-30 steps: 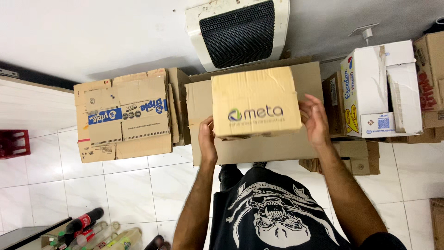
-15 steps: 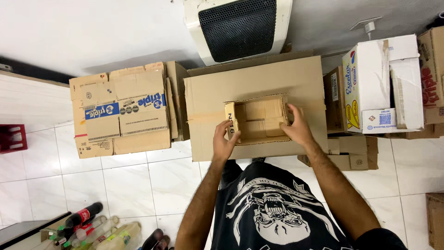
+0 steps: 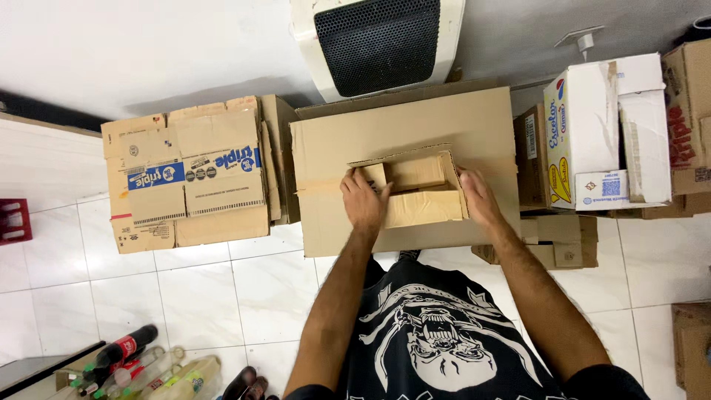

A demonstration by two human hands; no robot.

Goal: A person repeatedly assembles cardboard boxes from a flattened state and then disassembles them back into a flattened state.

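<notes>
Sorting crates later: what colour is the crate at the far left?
Red, in the head view: the crate at the left edge.
</notes>
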